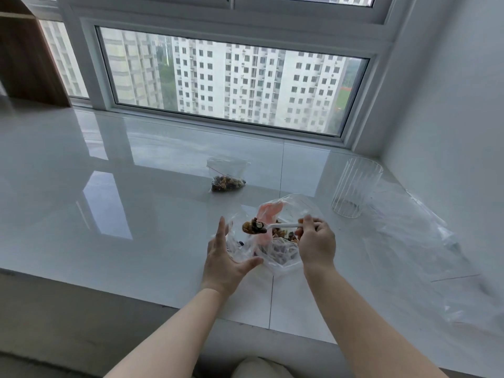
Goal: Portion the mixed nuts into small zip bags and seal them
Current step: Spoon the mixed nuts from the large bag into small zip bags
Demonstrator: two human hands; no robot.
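Note:
My right hand (316, 242) grips the handle of a white spoon (281, 226) heaped with mixed nuts (253, 227). The loaded spoon hovers over a small clear zip bag (240, 248) that my left hand (226, 257) holds upright and spread, fingers behind it and thumb in front. A few nuts lie in that bag. Directly behind the spoon sits the large clear bag of mixed nuts (286, 249), mouth wide, with a pink patch on its wall. Farther back on the sill lies a filled small zip bag (227, 177), apart from both hands.
A ribbed clear glass cup (354, 186) stands at the right. Loose clear zip bags (425, 246) are spread along the right side by the wall. The glossy white sill (109, 200) ends in a front edge just below my left wrist. A window runs behind.

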